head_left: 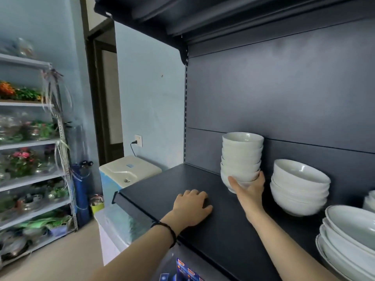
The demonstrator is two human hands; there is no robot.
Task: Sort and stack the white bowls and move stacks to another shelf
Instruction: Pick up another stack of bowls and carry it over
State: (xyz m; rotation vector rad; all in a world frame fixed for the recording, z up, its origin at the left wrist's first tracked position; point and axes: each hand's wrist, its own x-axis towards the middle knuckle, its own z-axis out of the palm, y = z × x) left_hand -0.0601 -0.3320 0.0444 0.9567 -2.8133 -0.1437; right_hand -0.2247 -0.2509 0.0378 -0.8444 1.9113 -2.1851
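A tall stack of several small white bowls (pixel 241 157) stands near the back of the dark shelf (pixel 213 230). My right hand (pixel 248 189) grips the bottom of this stack, thumb on the left and fingers round the right side. To its right sits a stack of larger white bowls (pixel 300 187). My left hand (pixel 192 205) rests palm down on the shelf near its front left edge, fingers curled over, holding nothing I can see.
A pile of wide white plates or shallow bowls (pixel 351 238) sits at the shelf's front right. Another shelf board (pixel 203 13) hangs overhead. A cream-topped appliance (pixel 129 169) stands left of the shelf, and a white rack with flowers (pixel 30 159) fills the far left.
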